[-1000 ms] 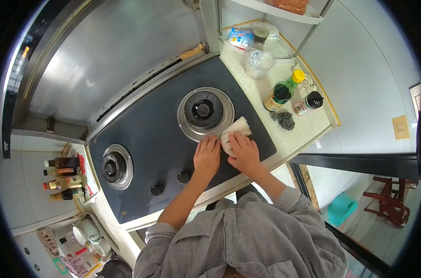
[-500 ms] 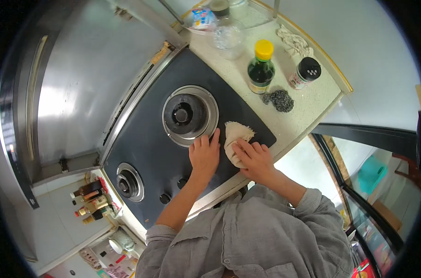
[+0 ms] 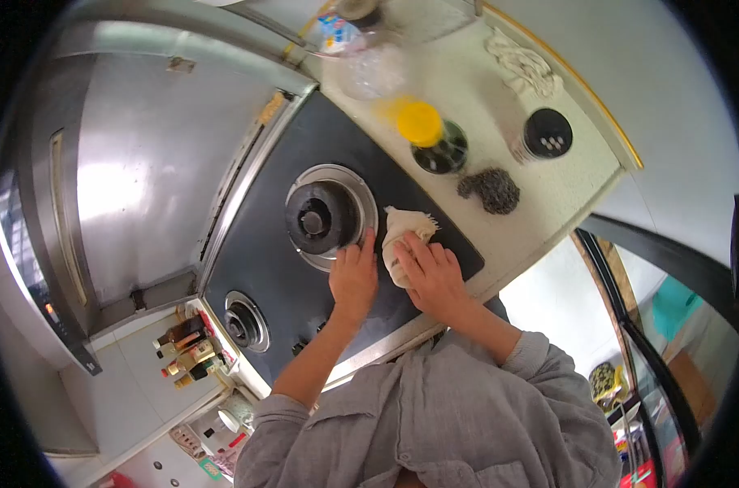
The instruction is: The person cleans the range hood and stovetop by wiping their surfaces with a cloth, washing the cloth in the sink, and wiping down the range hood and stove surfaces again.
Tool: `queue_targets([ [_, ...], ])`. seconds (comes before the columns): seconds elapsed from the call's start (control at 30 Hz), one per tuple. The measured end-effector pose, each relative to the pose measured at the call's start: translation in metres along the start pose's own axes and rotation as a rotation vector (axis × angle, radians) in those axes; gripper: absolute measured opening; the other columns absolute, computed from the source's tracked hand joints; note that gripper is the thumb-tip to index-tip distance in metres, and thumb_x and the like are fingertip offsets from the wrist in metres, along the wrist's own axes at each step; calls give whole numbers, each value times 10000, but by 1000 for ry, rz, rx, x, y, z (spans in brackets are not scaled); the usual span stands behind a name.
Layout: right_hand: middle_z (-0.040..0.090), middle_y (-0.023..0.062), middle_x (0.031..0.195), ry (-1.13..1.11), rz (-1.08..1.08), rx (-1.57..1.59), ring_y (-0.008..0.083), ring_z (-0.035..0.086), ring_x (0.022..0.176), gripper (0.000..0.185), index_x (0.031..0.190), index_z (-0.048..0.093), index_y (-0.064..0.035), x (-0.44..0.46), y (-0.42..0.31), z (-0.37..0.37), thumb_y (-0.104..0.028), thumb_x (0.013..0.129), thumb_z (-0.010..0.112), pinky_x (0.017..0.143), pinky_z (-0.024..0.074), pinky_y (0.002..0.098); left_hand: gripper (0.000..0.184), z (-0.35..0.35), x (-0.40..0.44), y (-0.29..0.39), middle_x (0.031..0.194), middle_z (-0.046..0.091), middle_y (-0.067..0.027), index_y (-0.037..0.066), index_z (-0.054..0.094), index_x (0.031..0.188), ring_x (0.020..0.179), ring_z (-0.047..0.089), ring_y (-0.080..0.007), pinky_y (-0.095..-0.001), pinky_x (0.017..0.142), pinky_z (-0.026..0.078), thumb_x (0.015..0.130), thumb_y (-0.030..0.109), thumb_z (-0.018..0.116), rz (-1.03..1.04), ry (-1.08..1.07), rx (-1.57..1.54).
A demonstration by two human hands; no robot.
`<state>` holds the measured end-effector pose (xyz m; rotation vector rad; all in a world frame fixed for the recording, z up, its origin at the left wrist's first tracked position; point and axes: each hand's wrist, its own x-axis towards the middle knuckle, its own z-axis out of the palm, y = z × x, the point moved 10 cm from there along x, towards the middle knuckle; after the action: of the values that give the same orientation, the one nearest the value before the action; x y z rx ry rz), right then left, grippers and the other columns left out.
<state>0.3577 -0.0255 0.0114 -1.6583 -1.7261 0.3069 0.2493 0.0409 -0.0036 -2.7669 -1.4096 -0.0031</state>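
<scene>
My right hand (image 3: pixel 436 278) presses a bunched cream cloth (image 3: pixel 408 228) onto the dark stovetop (image 3: pixel 264 207), right of the larger burner; its fingers are closed over the cloth. The fingers of my left hand (image 3: pixel 355 281) reach the near edge of the larger burner's metal ring (image 3: pixel 372 213), index finger extended and nothing visibly held. Inside the ring sits the black burner head (image 3: pixel 312 220). What lies beneath the left fingertips is hidden.
On the counter stand a yellow-capped dark bottle (image 3: pixel 439 145), a black-lidded shaker jar (image 3: pixel 546 136), a steel wool scrubber (image 3: pixel 491 192) and a crumpled rag (image 3: pixel 522 65). A smaller burner (image 3: pixel 243 324) is at the left. Several bottles (image 3: pixel 189 350) stand beyond it.
The view has shifted, so the counter items sit differently in the picture. Both hands stay by the larger burner, with the right still on the cloth.
</scene>
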Motion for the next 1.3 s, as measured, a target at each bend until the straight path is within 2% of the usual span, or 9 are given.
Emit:
queue_targets([
  [0.17,507,157,1176,84,98,94,360,512,984,571,1242,473,-59,81,22,29,-42,688,610,811,433,445,481,-1,-6,-1,824,491,-65,176,540,1264,790,525,-251,-376,658,446,788,161,607,-49,76,1],
  [0.47,581,-40,1075,183,-56,-151,247,501,1013,513,1118,586,-196,245,0,106,-73,640,723,802,409,412,405,-13,-14,-11,824,473,-53,175,595,1170,793,513,-242,-361,680,443,767,148,632,-170,134,-144],
  [0.63,564,54,1217,-126,-196,162,308,453,1179,466,1103,617,-130,272,-56,184,-38,666,748,990,399,417,283,-18,-33,-26,916,551,-57,120,634,1050,872,556,-254,-367,746,478,767,112,641,-149,144,-375],
  [0.77,542,103,1254,-389,-156,76,284,458,1213,460,1151,613,-145,267,-50,181,-60,711,719,987,422,391,290,-45,-35,-49,943,617,-85,87,655,1030,890,594,-271,-354,728,506,744,41,666,-184,223,-705],
  [0.9,582,116,1089,87,-139,-21,290,547,1021,386,1035,596,-94,271,-1,110,-58,668,709,873,463,388,308,-57,-52,-103,985,630,-121,77,652,1047,919,598,-298,-364,776,501,746,11,659,-325,284,-711],
  [1.0,592,149,1069,-13,146,-108,319,552,1009,444,1080,574,-71,279,32,111,-106,656,703,832,473,420,315,-60,-66,-155,1054,614,-148,74,642,1074,985,577,-322,-386,851,477,760,49,657,-502,332,-615],
  [1.1,569,188,1044,130,281,284,359,535,1018,452,1067,558,5,286,13,86,-130,664,711,858,443,447,454,-19,-84,-205,1294,490,-189,101,567,1207,1183,461,-379,-428,975,412,771,176,667,-665,194,-446],
  [1.23,492,252,1191,671,48,508,409,465,1120,549,1223,434,40,315,-11,20,-149,768,674,971,364,441,606,17,-87,-227,1387,392,-211,138,477,1309,1249,385,-441,-455,1022,372,749,226,692,-691,-18,-329],
  [1.3,460,262,1222,642,-1,343,416,439,1158,617,1263,354,30,330,-14,26,-96,756,682,994,352,445,638,21,-82,-229,1396,378,-218,146,460,1324,1249,373,-464,-464,1025,368,741,242,699,-689,-83,-310],
])
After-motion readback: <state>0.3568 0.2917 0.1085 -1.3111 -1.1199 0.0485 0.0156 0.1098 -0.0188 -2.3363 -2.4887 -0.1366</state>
